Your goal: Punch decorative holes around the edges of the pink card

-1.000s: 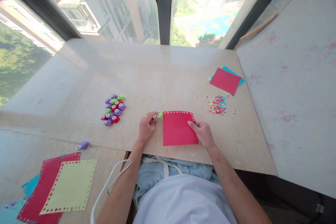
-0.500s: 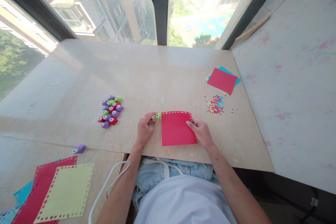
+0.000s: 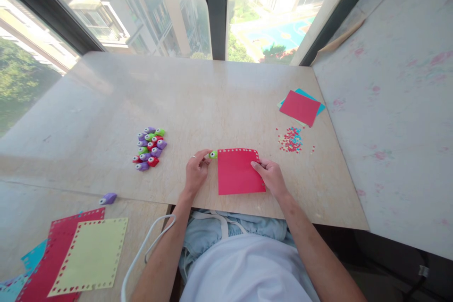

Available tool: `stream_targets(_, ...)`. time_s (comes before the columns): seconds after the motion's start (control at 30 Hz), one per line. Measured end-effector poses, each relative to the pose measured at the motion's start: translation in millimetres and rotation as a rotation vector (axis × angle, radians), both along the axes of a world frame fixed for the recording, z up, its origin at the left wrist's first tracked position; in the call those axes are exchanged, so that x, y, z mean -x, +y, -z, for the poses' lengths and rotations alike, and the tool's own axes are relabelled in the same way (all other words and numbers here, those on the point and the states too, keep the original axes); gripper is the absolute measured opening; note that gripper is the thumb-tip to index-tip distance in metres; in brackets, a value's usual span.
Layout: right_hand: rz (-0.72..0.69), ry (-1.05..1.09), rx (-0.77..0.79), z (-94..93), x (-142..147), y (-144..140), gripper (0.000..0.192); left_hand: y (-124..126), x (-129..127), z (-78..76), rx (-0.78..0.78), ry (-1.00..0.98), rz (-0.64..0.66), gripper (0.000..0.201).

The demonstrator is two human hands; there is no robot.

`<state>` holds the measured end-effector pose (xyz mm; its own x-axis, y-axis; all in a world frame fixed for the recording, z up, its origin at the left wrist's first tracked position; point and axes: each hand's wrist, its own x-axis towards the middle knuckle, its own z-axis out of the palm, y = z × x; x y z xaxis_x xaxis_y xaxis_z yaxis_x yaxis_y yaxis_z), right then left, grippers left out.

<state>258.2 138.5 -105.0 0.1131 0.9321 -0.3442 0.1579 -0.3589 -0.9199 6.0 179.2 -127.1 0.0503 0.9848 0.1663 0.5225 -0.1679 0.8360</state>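
A red sheet of paper (image 3: 239,174) is in front of me, with a row of small punched holes along its far edge and at its far right corner. My right hand (image 3: 272,174) pinches the sheet's right edge, thumb on top. At the sheet's far left corner is a green craft punch (image 3: 213,155) with a white, dark-centred button. My left hand (image 3: 197,170) closes its fingers on this punch, which touches the paper's left edge. How far the paper reaches into the punch is hidden.
Purple, green and red punches (image 3: 150,147) cluster to the left. One purple punch (image 3: 108,198) lies nearer. Sheets with punched borders, a yellow sheet (image 3: 92,255) on top, lie front left. Paper confetti (image 3: 290,140) and stacked coloured sheets (image 3: 300,107) lie right. A white cord (image 3: 141,250) crosses my left forearm.
Both hands, the red sheet and the green punch keep nearly the same places. The whole view has shifted very slightly.
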Motion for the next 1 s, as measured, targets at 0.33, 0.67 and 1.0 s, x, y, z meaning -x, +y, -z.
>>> stream_targets(0.33, -0.028, 0.014, -0.034, 5.9, -0.9, -1.2, 0.040, 0.1, 0.1, 0.5, -0.006, 0.029, 0.011, 0.025)
stream_targets(0.67, -0.036, 0.046, -0.034, 10.8, -1.8, -1.7, 0.040, 0.4, 0.6, 2.1, 0.013, 0.011, 0.002, 0.026)
stream_targets(1.0, -0.041, -0.007, -0.074, 7.1, -2.6, -4.9, 0.040, -2.0, 1.3, -5.1, 0.037, -0.055, -0.013, 0.024)
